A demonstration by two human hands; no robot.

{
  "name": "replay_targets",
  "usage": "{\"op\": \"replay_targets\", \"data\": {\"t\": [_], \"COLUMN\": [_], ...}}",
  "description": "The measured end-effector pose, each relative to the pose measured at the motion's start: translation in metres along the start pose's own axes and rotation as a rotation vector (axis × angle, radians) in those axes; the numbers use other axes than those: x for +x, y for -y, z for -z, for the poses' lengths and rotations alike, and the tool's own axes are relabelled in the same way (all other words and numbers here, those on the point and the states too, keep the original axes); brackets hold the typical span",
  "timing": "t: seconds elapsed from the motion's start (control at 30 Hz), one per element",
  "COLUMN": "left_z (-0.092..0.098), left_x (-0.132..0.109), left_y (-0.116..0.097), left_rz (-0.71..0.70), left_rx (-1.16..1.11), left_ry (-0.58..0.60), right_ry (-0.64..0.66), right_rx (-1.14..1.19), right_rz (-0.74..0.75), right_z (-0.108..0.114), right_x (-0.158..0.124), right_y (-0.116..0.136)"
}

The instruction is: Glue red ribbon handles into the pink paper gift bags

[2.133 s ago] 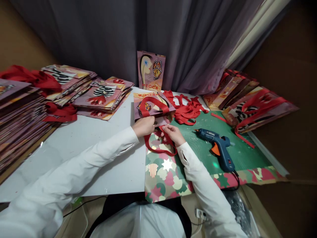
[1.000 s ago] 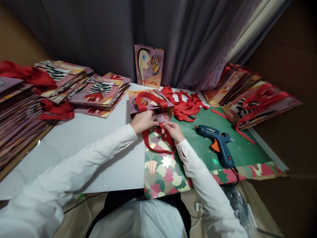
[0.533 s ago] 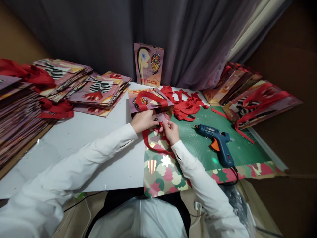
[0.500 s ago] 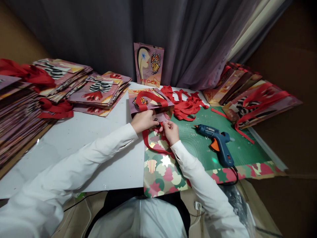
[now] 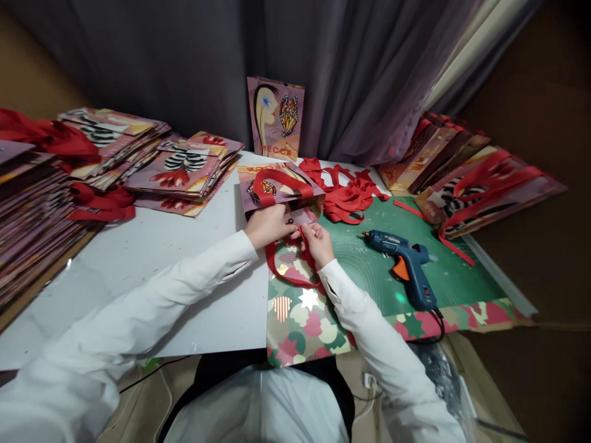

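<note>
Hands (left (image 5: 269,225), right (image 5: 319,243)) on bag (image 5: 286,189) edge

Both arms are covered by long white sleeves of smooth, lightly crumpled fabric. The left sleeve (image 5: 152,301) ends in a plain cuff directly behind the left hand (image 5: 270,224), with soft folds gathering just back from it. The right sleeve (image 5: 369,335) closes in a cuff behind the right hand (image 5: 318,241), and a short dark placket slit (image 5: 333,288) shows a little back from that wrist. Well behind both hands, at the chest, the white garment front (image 5: 277,412) has a faint centre seam, edged by a near-black layer (image 5: 221,372). Both hands are bare.
</note>
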State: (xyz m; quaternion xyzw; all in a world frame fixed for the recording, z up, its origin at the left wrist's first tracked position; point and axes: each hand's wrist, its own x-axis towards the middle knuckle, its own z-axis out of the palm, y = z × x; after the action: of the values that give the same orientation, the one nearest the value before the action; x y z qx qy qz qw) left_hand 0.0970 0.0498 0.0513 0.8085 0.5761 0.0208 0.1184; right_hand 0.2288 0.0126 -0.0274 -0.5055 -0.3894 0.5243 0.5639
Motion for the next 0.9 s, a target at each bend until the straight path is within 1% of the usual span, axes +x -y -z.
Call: {"op": "replay_targets", "data": {"t": [0.13,0.2,0.33,0.47,0.57,0.73,0.8,0.9], "left_z": [-0.001,-0.001,0.0,-0.001,0.001,0.007,0.003,-0.011], "left_x": [0.0,-0.004,-0.022,-0.043,-0.048,-0.047,-0.049,-0.051], "left_y": [0.002,0.003,0.001,-0.002,0.0,0.008,0.014,0.026], "left_rz": [-0.033,-0.08,-0.188,-0.188,-0.211,-0.205,-0.238,-0.361], "left_rx": [0.029,0.048,0.15,0.282,0.322,0.334,0.311,0.243], "left_ry": [0.013,0.029,0.039,0.018,0.025,-0.014,-0.047,-0.137], "right_ry": [-0.009,-0.031,-0.103,-0.132,-0.112,-0.066,-0.061,-0.065], "right_rx": [0.025,0.033,0.048,0.063,0.073,0.069,0.054,0.006], "right_rz": [-0.019,-0.026,-0.024,-0.021,-0.018,-0.008,-0.005,0.0], "right_z": [-0.001,0.0,0.002,0.003,0.005,0.008,0.009,0.01], "right_x": [0.002,0.003,0.007,0.008,0.007,0.006,0.007,0.008], "right_y": [-0.003,-0.004,-0.007,-0.008,-0.007,-0.006,-0.007,-0.009]}}
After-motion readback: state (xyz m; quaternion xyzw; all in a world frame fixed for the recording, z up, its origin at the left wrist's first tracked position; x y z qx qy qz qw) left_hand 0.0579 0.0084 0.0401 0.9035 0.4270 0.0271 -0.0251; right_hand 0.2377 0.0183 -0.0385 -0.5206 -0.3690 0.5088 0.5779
